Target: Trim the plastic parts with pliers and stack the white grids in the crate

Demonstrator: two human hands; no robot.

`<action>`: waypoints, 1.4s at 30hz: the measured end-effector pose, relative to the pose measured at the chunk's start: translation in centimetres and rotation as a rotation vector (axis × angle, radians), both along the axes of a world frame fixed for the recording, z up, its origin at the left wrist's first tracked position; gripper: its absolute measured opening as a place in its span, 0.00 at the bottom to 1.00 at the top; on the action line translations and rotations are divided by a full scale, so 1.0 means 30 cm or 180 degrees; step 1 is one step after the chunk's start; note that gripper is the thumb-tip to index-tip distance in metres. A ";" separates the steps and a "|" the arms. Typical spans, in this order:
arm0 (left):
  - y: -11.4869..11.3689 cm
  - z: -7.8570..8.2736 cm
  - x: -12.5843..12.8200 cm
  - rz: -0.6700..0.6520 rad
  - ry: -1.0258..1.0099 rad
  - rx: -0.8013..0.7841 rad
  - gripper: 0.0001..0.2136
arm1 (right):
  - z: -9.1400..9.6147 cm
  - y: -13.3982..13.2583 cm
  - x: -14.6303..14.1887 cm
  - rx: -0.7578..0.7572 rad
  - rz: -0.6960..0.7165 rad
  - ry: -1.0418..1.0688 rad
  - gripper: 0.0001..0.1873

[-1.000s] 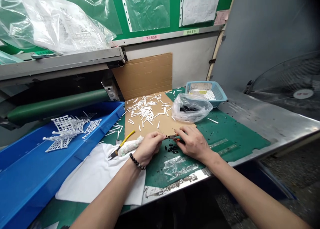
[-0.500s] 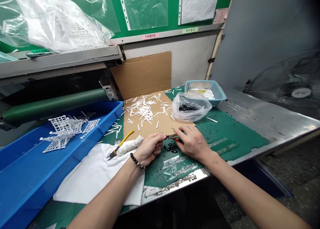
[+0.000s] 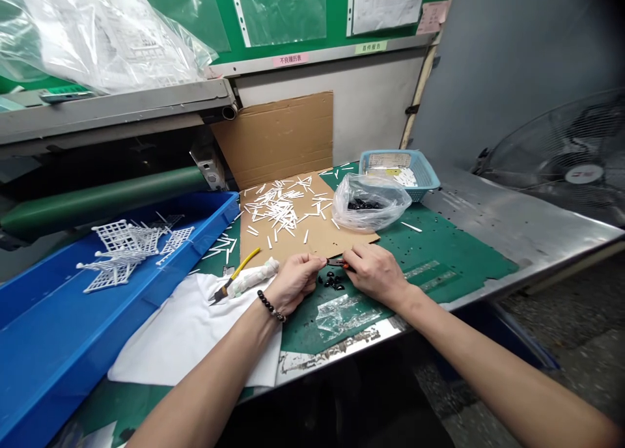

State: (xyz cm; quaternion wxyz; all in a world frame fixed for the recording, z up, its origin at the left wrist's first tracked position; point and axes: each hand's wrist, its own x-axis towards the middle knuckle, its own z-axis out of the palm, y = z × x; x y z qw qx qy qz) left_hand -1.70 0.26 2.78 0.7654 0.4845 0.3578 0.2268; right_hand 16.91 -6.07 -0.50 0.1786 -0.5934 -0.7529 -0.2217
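Observation:
My right hand (image 3: 375, 272) is closed around small orange-handled pliers or cutters (image 3: 338, 262), whose dark jaws point left. The jaw tips meet the fingertips of my left hand (image 3: 299, 279), which pinches a tiny dark piece, mostly hidden by the fingers. Just below the tool, several glossy black pieces (image 3: 333, 281) lie on the green mat (image 3: 303, 334). Beyond my hands sits a clear plastic bag (image 3: 359, 220) with more black pieces inside. Left of my left hand, yellow-handled cutters (image 3: 237, 275) rest on a white cloth (image 3: 180, 337), beside a rolled, wrapped bundle (image 3: 254, 279).
Many white sticks (image 3: 278, 207) are scattered over a cardboard sheet (image 3: 293, 246). A blue tray (image 3: 43, 331) at the left holds white plastic lattices (image 3: 117, 239). Behind the bag stands a light blue basket (image 3: 424, 174). A fan (image 3: 571, 168) is at the right.
My right hand has shifted its grip on the tool, with the fingers more closed around the handles. The whole view has moved slightly; both hands stay together over the black pieces.

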 end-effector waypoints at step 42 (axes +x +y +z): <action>0.051 0.001 -0.047 -0.0305 0.0642 0.0924 0.17 | 0.000 0.009 0.004 -0.0008 0.0233 0.0515 0.12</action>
